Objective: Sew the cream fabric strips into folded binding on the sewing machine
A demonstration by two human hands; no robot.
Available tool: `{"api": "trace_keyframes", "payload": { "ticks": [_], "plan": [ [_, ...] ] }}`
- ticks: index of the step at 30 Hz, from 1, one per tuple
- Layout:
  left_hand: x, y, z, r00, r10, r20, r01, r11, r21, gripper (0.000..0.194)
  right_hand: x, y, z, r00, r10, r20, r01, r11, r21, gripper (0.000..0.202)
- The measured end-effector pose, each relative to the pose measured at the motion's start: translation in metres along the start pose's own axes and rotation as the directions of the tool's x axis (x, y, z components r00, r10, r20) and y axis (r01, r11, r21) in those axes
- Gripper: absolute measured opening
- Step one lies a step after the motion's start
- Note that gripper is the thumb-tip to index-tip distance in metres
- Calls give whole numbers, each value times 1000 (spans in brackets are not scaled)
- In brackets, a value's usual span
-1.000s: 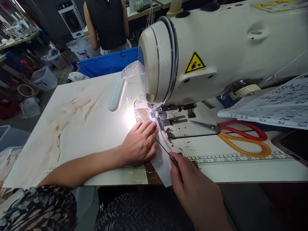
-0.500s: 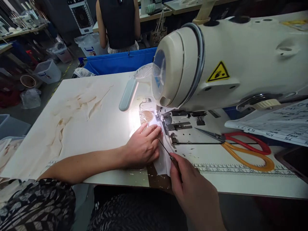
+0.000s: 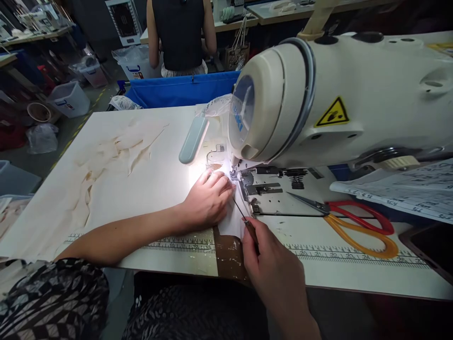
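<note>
White fabric [image 3: 231, 221] lies under the sewing machine's presser foot [image 3: 233, 174], running back toward the table's front edge. My left hand [image 3: 208, 200] rests on it just in front and to the left of the foot, fingers bent and held together on the cloth; what lies beneath the palm is hidden. In my right hand [image 3: 271, 264] is an awl [image 3: 251, 231], gripped by its brown handle. Its thin metal shaft slants up and left to the fabric beside my left fingertips. The awl's very tip is hard to make out.
The sewing machine head [image 3: 279, 99] overhangs the right side. Scissors [image 3: 354, 224] lie open near printed paper [image 3: 399, 189] and a dark phone-like device [image 3: 430, 245]. A pale blue lamp-like bar [image 3: 193, 140] and thin beige fabric pieces [image 3: 123, 146] are leftward. A person [image 3: 180, 38] sits beyond.
The white fabric has moved farther under the foot, uncovering more brown tape at the table edge. Both hands have advanced slightly with it. The view has shifted a little.
</note>
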State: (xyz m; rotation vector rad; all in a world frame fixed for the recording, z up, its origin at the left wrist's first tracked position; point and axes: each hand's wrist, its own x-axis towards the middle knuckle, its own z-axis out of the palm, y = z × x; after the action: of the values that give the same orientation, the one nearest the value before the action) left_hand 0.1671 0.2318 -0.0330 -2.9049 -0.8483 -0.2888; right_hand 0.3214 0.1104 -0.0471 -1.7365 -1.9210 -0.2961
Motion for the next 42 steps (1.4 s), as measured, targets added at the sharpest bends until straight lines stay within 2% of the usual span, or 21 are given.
{"api": "trace_keyframes", "payload": {
  "ticks": [4, 13, 23, 28, 35, 42],
  "plan": [
    [-1, -3, 0, 1000, 9, -24, -8, 999, 42, 41, -3, -1, -1, 999, 35, 25, -36, 999, 37, 30],
    [-8, 15, 0, 996, 80, -35, -81, 996, -33, 41, -3, -2, -7, 998, 51, 43, -53, 997, 53, 30],
    [-9, 15, 1, 994, 102, -39, -103, 994, -25, 43, -23, 32, -19, 962, 256, 99, -268, 952, 145, 27],
    [-10, 17, 0, 994, 104, -20, -105, 994, -27, 44, -25, 33, -17, 931, 350, 104, -364, 914, 178, 32],
    [-10, 17, -2, 995, 97, 8, -96, 995, -33, 45, -25, 33, -14, 942, 328, 75, -336, 924, 180, 33],
    [-9, 18, -4, 995, 96, 32, -95, 995, -31, 45, -30, 35, -16, 918, 368, 144, -391, 901, 187, 33]
  ]
}}
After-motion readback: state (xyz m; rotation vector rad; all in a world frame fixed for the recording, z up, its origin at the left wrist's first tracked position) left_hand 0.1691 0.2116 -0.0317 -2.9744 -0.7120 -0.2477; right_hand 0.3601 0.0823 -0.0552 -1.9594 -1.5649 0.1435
